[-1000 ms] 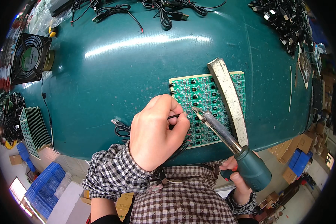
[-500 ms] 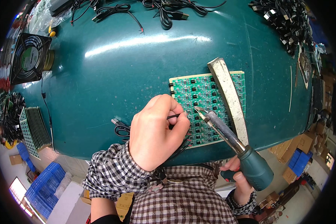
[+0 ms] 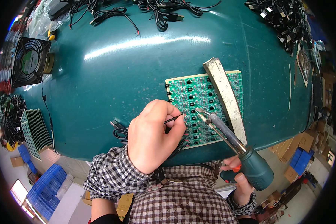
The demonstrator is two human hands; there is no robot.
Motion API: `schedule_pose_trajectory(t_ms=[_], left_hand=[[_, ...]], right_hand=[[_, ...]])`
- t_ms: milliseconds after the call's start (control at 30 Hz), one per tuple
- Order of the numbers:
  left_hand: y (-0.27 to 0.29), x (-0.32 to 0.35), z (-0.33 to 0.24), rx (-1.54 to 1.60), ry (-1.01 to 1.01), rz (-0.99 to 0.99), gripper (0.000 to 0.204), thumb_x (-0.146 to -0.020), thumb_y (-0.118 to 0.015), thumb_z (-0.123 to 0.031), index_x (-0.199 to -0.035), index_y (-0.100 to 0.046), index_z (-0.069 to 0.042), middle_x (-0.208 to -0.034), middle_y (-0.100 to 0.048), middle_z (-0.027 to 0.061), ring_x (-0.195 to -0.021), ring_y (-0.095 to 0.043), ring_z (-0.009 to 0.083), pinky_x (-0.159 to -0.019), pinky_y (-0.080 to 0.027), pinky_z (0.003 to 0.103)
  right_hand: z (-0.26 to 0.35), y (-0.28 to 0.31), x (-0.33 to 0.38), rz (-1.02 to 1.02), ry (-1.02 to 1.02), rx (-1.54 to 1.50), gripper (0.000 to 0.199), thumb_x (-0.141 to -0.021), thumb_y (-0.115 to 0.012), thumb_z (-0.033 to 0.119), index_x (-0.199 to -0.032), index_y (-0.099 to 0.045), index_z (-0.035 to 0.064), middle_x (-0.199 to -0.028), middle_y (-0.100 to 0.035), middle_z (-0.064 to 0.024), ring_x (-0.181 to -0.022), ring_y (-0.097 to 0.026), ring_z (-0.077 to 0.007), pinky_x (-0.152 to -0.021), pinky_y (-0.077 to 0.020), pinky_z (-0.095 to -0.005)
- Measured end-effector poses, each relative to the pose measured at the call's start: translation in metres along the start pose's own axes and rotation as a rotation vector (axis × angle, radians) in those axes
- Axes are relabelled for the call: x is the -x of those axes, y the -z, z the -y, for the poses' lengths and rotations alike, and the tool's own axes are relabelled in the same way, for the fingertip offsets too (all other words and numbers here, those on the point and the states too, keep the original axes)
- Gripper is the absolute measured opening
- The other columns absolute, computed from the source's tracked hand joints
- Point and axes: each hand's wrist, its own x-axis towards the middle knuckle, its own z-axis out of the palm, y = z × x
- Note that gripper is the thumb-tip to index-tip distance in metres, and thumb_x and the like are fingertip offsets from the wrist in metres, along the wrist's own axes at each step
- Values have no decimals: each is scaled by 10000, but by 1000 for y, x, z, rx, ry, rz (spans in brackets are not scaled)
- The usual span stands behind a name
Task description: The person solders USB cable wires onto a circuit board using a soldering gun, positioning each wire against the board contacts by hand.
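Observation:
My left hand (image 3: 153, 132) pinches a thin black cable (image 3: 172, 119), its end close to the left edge of a green circuit board panel (image 3: 196, 89) that carries rows of small black parts. The rest of that cable, with a USB plug (image 3: 115, 124), lies coiled beside and partly under the hand. In my right hand (image 3: 242, 181) is a soldering iron (image 3: 255, 168) with a dark green grip, and its tip hovers over or touches the panel; which, I cannot tell. A worn, pale metal bar (image 3: 224, 97) lies across the panel's right part.
Bundled black cables (image 3: 160, 15) lie along the far edge, with a large cable heap (image 3: 283, 22) at far right. A black fan (image 3: 30, 61) stands at left, above a stack of circuit panels (image 3: 36, 128). Blue crates (image 3: 48, 190) are below the table's left side.
The panel and bar appear slightly further left. My left hand has shifted a little down and left with the cable, while the soldering iron's tip stays over nearly the same part of the panel.

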Motion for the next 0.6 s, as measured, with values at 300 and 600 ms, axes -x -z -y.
schedule_pose_trajectory(t_ms=[300, 600], left_hand=[[0, -2, 0, 2, 6, -24, 134, -773, -703, -52, -826, -580, -42, -765, -596, 61, -624, -621, 160, -574, -508, 285], [2, -5, 1, 39, -20, -13, 91, -783, -693, 27, -827, -613, 13, -751, -537, 16, -609, -469, 24, -534, -413, 174]], right_hand=[[-5, 3, 2, 3, 31, 31, 669, -749, -825, 177, -1243, -449, -73, -922, -660, -171, -909, -672, -272, -826, -573, -431], [-9, 3, 2, 4, 128, 113, 683, -732, -841, 175, -1237, -460, -82, -866, -664, -162, -823, -679, -249, -778, -568, -401]])
